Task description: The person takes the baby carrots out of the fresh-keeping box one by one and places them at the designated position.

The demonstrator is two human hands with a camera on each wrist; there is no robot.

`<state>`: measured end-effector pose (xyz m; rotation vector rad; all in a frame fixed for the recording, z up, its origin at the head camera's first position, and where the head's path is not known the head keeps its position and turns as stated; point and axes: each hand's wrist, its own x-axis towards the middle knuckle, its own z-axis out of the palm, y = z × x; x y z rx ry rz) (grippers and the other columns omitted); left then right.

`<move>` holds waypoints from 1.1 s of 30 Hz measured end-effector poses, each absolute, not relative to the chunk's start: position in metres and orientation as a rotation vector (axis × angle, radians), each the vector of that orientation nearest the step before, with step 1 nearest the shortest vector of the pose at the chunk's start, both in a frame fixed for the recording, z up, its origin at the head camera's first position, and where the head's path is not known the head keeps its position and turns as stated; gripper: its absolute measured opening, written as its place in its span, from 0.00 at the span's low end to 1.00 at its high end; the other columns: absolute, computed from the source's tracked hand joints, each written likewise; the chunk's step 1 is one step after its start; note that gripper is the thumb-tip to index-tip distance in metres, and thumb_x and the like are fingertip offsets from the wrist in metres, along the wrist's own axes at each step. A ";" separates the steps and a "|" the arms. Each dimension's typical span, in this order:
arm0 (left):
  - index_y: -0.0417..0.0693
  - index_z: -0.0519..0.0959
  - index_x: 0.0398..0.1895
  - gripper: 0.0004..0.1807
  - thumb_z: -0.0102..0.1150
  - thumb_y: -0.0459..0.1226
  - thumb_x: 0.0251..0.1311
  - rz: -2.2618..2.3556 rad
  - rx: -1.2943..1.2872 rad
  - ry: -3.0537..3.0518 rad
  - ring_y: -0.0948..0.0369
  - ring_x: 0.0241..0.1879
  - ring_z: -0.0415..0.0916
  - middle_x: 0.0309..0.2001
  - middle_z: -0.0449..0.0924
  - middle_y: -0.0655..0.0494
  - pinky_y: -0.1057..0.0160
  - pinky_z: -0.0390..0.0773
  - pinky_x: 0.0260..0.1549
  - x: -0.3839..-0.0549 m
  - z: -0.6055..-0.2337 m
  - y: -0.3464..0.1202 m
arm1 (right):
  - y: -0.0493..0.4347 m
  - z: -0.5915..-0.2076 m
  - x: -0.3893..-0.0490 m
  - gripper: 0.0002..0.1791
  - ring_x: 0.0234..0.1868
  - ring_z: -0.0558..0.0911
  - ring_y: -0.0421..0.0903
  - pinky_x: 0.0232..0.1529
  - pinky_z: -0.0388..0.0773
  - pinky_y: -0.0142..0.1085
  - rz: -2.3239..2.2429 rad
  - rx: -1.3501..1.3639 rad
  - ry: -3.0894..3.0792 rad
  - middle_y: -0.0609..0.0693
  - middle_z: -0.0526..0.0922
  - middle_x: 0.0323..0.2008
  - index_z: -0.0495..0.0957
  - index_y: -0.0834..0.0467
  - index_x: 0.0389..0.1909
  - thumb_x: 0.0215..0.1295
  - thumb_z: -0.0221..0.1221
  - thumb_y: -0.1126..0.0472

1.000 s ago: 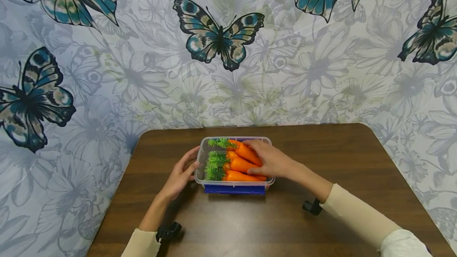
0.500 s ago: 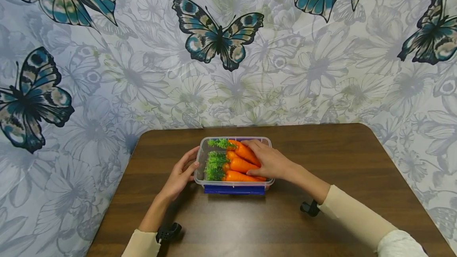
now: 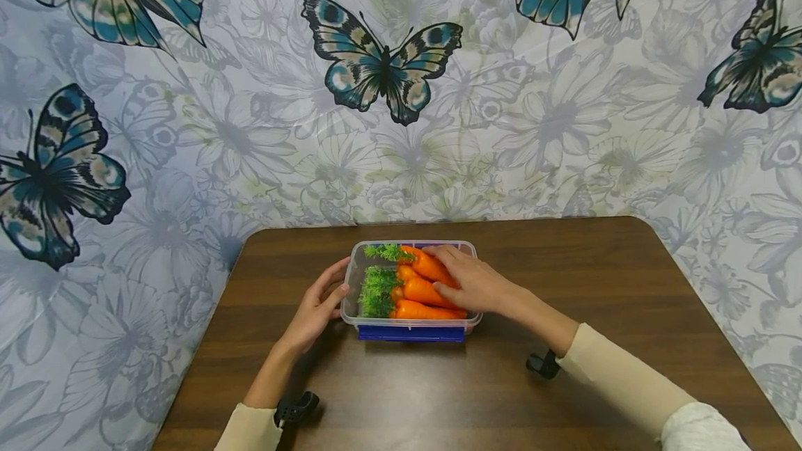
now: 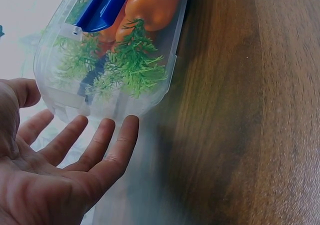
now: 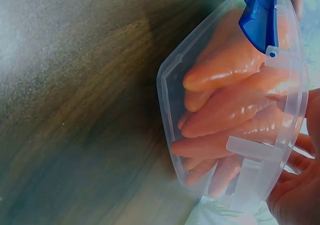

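Observation:
A clear plastic box (image 3: pixel 352 298) with blue latches stands on the table. It holds several orange toy carrots (image 3: pixel 426 310) with green leafy tops (image 3: pixel 377 291) pointing left. My left hand (image 3: pixel 318 308) is at the box's left end, thumb near the rim. In the left wrist view its fingers (image 4: pixel 125 140) spread loosely, tips right at the box wall. My right hand (image 3: pixel 482 284) reaches over the right rim, its fingers and thumb spread over the upper carrots. Its fingertips are partly hidden. Through the wall in the right wrist view, the carrot tips (image 5: pixel 200 122) lie side by side.
The brown wooden table (image 3: pixel 401 395) has rounded far corners and meets a cloth backdrop (image 3: pixel 401 172) printed with butterflies and flowers. Dark wrist cameras hang under both wrists, the left one (image 3: pixel 297 407) low over the table.
My right thumb has shifted up from the front carrot toward the middle one. The left hand and the box stay where they were.

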<state>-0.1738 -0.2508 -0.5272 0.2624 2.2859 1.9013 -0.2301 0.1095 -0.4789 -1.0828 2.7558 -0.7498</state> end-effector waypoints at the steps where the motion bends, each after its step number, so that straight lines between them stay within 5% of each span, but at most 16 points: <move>1: 0.61 0.57 0.87 0.31 0.49 0.44 0.86 1.902 0.262 2.286 0.32 0.74 0.70 0.79 0.64 0.37 0.56 0.89 0.48 -0.174 -0.527 -0.251 | 0.109 -0.479 -0.231 0.37 0.70 0.80 0.54 0.69 0.80 0.57 -0.752 -1.086 2.759 0.55 0.73 0.76 0.62 0.51 0.82 0.78 0.62 0.50; 29: 0.59 0.57 0.87 0.32 0.49 0.45 0.86 1.889 0.239 2.302 0.32 0.73 0.71 0.79 0.65 0.38 0.49 0.89 0.50 -0.174 -0.530 -0.251 | 0.106 -0.487 -0.238 0.34 0.64 0.82 0.52 0.71 0.77 0.54 -0.877 -1.165 2.866 0.53 0.81 0.66 0.71 0.56 0.76 0.73 0.69 0.55; 33: 0.62 0.58 0.87 0.31 0.49 0.45 0.86 1.880 0.230 2.315 0.32 0.74 0.71 0.79 0.65 0.38 0.49 0.89 0.50 -0.174 -0.530 -0.252 | 0.104 -0.485 -0.240 0.33 0.58 0.83 0.51 0.66 0.80 0.52 -0.925 -1.151 2.886 0.52 0.81 0.64 0.72 0.56 0.75 0.73 0.69 0.56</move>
